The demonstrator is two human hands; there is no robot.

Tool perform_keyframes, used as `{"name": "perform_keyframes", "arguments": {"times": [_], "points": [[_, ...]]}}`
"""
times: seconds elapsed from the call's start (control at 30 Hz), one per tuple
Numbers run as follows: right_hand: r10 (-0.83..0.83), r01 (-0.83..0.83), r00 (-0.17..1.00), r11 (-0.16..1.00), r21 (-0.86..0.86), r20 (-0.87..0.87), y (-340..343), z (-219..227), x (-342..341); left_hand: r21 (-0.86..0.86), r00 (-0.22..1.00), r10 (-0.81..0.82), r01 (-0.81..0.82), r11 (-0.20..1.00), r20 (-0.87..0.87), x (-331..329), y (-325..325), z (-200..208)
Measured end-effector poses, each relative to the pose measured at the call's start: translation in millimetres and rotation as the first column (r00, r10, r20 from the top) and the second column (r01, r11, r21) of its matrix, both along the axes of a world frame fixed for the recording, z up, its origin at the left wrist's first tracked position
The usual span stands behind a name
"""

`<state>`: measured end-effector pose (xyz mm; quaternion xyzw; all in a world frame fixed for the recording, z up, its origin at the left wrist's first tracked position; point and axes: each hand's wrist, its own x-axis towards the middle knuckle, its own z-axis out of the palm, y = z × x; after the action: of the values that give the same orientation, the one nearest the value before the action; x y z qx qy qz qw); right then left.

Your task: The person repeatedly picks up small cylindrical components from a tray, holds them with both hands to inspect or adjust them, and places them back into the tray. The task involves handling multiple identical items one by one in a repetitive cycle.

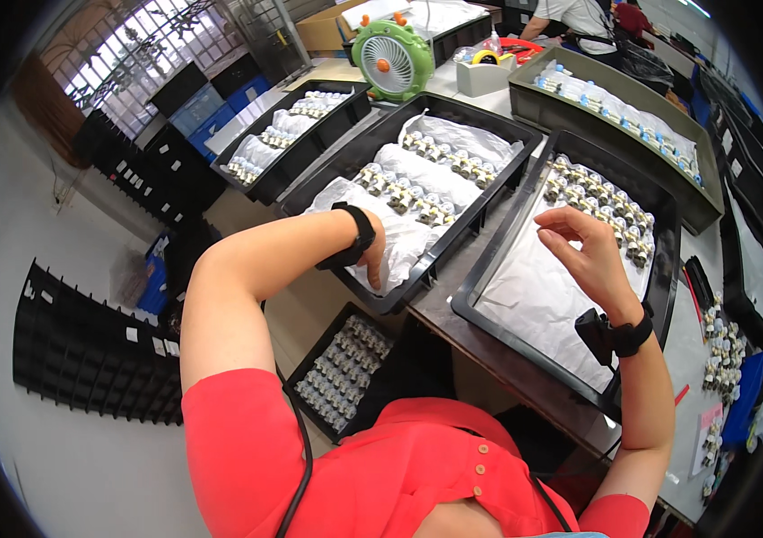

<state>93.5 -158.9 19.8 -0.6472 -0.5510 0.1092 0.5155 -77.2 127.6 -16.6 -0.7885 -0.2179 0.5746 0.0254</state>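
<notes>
- Right hand [586, 255]: fingers loosely curled, narrow gap to thumb, above smooth white paper [534, 300], right of centre.
- Left hand [374, 255]: pointing downward at crumpled white paper [406, 238], centre; grip cannot be told.
- Small clear-and-metallic parts [601, 193]: rows, upper right.
- White label [132, 334]: left, lettering illegible.

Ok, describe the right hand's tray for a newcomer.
On the table, find the green fan. Come right and nearer, to the black tray under the right hand. Its small parts form one block; the black tray beside it has rows split by white paper.
</notes>
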Motion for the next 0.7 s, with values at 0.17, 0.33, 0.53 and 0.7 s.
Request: {"name": "perform_keyframes", "arguments": {"times": [0.17,0.33,0.53,0.7], "points": [[0.044,-0.047,0.998,0.997,-0.06,-0.047,2,-4,6,-0.153,0.899,-0.275,0.341,0.927,0.34,-9,-6,-24],[-0.008,0.012,0.999,0.997,-0.079,0.043,6,-28,27,-0.211,0.878,-0.309,0.401,0.891,0.365,-2,-21,6],[-0.162,0.181,0.98,0.969,-0.168,0.117,5,-43,51,0.23,0.416,-0.352,0.316,0.92,0.839,32,-55,100],[-0.228,0.249,0.968,0.932,-0.262,0.108,3,-55,66,-0.308,0.127,0.296,0.63,0.713,0.947,61,-134,74]]}}
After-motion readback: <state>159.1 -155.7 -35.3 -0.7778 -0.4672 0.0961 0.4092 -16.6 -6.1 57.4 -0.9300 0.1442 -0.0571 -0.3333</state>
